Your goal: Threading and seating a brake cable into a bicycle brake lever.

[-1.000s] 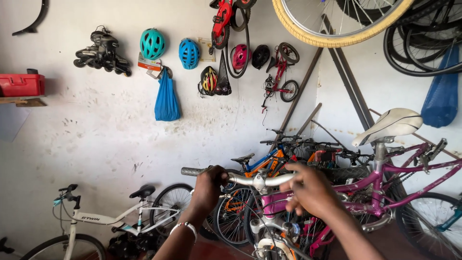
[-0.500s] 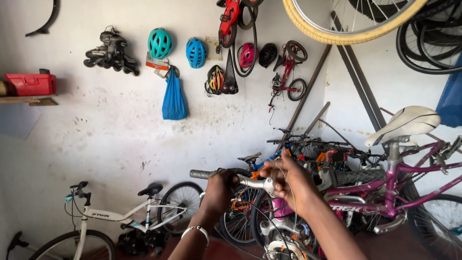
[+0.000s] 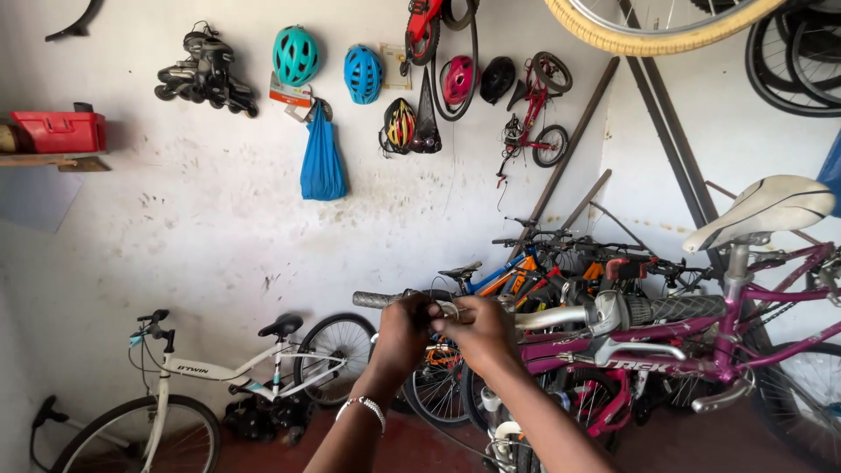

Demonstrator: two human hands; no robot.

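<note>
1. Handlebar [image 3: 561, 317] of the bike right in front of me is running level across the middle of the view, silver bar; I'm working on it with both hands.
2. My left hand [image 3: 405, 331] is clenching around the bar just inboard of the grey left grip [image 3: 375, 300], fingers curled over the top, bracelet [image 3: 368, 408] sitting on that wrist.
3. My right hand [image 3: 477, 328] is pinching at the same spot, fingertips [image 3: 441, 322] meeting the left hand's. It is grasping something small on the bar; what exactly, I cannot tell, my own fingers are hiding it.
4. Both hands are touching each other, knuckles toward the camera.
5. Right side of the bar is carrying a silver shifter [image 3: 613, 311] and a dark knurled right grip [image 3: 688, 308], neither one being touched.
6. Magenta bike [image 3: 753, 337] is standing just behind and to the right, its white saddle [image 3: 762, 210] sticking up above the bar.
7. More bikes are crowding against the wall behind my hands, a blue and orange one [image 3: 517, 273] among them.
8. White bike [image 3: 219, 372] is leaning at lower left, well apart from my hands.
9. Wall above is holding a teal helmet [image 3: 295, 54], a blue helmet [image 3: 362, 74], inline skates [image 3: 203, 72] and a blue bag [image 3: 321, 158].
10. Red box [image 3: 60, 131] is sitting on a shelf at far left.
11. Yellow-rimmed tyre [image 3: 657, 24] is hanging overhead at top right.
</note>
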